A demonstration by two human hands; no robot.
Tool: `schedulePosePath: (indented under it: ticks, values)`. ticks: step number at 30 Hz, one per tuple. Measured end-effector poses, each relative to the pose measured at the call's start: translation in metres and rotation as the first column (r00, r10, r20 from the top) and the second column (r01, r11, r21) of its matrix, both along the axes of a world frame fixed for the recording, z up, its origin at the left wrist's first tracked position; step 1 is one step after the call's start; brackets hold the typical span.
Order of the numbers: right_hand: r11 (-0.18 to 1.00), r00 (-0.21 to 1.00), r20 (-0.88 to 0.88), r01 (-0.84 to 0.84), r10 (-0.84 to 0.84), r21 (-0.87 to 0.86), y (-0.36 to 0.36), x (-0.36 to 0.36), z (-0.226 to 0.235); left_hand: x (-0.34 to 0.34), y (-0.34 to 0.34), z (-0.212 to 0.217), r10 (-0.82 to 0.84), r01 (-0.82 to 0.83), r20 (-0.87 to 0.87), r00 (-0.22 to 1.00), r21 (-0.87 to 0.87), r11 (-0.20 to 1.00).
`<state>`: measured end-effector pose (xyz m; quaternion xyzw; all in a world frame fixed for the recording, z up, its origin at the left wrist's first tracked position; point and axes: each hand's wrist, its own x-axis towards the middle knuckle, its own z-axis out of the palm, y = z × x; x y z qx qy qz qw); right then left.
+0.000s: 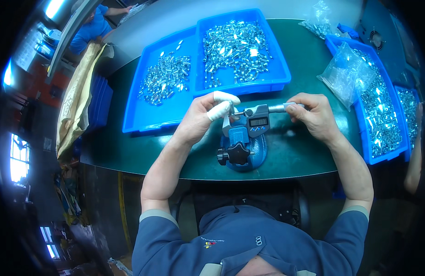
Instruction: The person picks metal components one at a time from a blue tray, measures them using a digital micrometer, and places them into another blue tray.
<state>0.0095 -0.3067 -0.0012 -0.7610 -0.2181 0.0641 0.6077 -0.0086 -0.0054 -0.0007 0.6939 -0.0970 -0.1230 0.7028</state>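
A digital micrometer (259,122) is clamped in a blue stand (256,158) with a black star knob (238,153), close to the table's near edge. My left hand (197,120), with white finger cots on thumb and index finger, pinches a small shiny metal part (231,108) at the micrometer's jaws. The fingertips partly cover that part. My right hand (319,118) is closed around the silver thimble (279,108) at the micrometer's right end, thumb and index finger pressing on it.
Beyond the micrometer, a blue tray (279,78) holds many small metal parts; another blue tray (134,112) with fewer lies to its left. At right stand a filled blue bin (370,149) and a clear plastic bag (343,76). Another person (90,32) is at the far left.
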Motion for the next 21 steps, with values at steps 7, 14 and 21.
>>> schedulePosePath:
  ticks: [7,14,21]
  values:
    - [1.0,1.0,0.015,-0.001,0.0,0.016,-0.0019,0.0021,0.0018,0.0053,0.001,0.0,-0.02,0.02,0.014,1.0,-0.004,1.0]
    - [1.0,1.0,-0.003,0.0,0.0,0.002,-0.0003,0.0021,-0.0051,-0.0018,0.0042,0.0032,0.001,-0.006,0.063,0.998,0.082,0.997]
    - [0.999,0.998,-0.043,-0.038,0.039,0.026,-0.0062,0.0001,0.0003,-0.0023,-0.0023,0.004,0.024,-0.025,0.025,0.999,0.023,0.999]
